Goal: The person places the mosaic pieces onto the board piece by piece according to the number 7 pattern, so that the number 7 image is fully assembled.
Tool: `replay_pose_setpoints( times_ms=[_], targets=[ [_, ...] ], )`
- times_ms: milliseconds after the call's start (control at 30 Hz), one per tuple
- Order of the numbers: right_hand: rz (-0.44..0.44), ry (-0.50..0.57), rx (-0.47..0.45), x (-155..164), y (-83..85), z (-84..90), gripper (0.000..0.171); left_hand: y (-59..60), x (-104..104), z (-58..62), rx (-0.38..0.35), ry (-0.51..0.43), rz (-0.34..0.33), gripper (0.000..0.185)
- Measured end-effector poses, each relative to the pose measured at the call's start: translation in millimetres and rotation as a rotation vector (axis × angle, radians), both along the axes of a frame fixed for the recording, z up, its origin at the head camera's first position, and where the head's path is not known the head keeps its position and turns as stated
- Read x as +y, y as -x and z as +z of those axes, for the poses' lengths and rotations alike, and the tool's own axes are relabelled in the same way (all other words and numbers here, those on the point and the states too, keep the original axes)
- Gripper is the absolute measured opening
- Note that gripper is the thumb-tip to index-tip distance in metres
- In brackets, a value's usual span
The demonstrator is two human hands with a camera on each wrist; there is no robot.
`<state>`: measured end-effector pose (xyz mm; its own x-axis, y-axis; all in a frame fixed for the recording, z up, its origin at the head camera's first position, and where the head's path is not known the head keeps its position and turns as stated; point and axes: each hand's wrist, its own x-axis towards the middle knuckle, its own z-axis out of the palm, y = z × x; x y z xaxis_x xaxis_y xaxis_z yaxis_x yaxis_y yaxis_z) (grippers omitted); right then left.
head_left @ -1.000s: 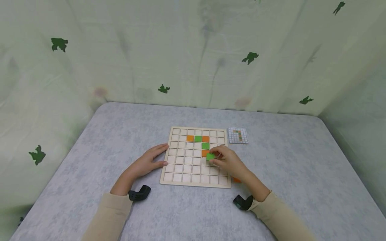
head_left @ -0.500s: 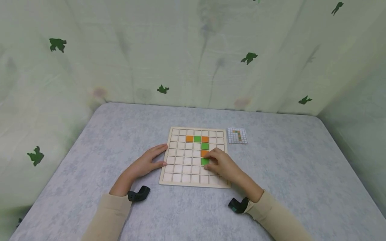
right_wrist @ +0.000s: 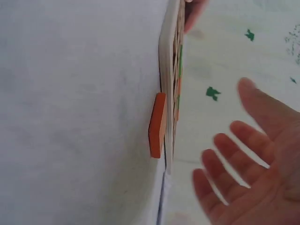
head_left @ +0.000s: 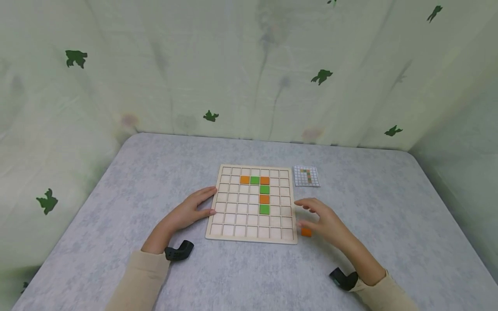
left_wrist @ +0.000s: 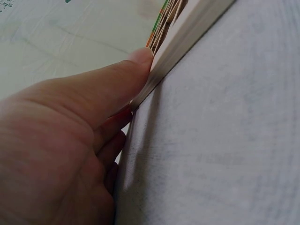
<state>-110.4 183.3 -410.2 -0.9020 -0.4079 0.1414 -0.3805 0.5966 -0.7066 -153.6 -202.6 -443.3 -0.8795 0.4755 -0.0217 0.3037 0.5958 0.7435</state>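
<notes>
A wooden grid board (head_left: 233, 231) lies on the grey table, with orange and green tiles set in its cells; a green tile (head_left: 264, 209) is the lowest of the column. My left hand (head_left: 189, 211) rests flat against the board's left edge (left_wrist: 187, 40), thumb touching it. My right hand (head_left: 323, 218) hovers open just right of the board, fingers spread (right_wrist: 243, 173), holding nothing. A loose orange tile (head_left: 306, 232) lies on the table beside the board's right edge (right_wrist: 158, 124), under that hand.
A small pattern card (head_left: 307, 176) lies beyond the board's far right corner. Pale green curtain with dark leaf shapes (head_left: 321, 76) surrounds the table on three sides. Grey tabletop (head_left: 389, 207) extends to the right and front.
My right hand set the green tile into the board cell below the orange one, let go, and moved right off the board to above the loose orange tile. The left hand stayed put.
</notes>
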Motion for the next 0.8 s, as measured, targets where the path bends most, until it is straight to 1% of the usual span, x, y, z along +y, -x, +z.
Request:
replay_pose_setpoints(
  times_ms=[100, 200, 300, 433, 533, 667, 800],
  targets=[
    [0.004, -0.046, -0.022, 11.2, -7.4, -8.2, 0.054, -0.4, 0.0, 0.1, -0.005, -0.005, 0.000, 0.069],
    [-0.002, -0.096, -0.054, 18.2, -12.8, -15.9, 0.054, -0.4, -0.1, 0.0, -0.006, -0.002, 0.002, 0.069],
    [-0.018, -0.130, -0.074, 21.3, -15.6, -20.7, 0.044, 0.0, 0.0, 0.1, -0.009, 0.002, 0.003, 0.069],
    [-0.028, -0.150, -0.068, 20.9, -15.6, -22.2, 0.028, 0.5, 0.0, 0.6, -0.016, -0.009, 0.008, 0.069],
    [-0.032, -0.165, -0.052, 18.3, -12.6, -19.9, 0.024, 0.6, -0.1, 0.3, -0.017, -0.011, 0.009, 0.069],
    [-0.034, -0.137, -0.005, 10.9, -6.5, -11.4, 0.026, 0.9, -0.6, -1.2, -0.014, -0.001, 0.009, 0.070],
    [-0.011, -0.051, 0.061, -3.3, -0.4, -2.3, 0.028, 1.0, -0.9, -2.1, -0.012, 0.003, 0.009, 0.070]
  ],
)
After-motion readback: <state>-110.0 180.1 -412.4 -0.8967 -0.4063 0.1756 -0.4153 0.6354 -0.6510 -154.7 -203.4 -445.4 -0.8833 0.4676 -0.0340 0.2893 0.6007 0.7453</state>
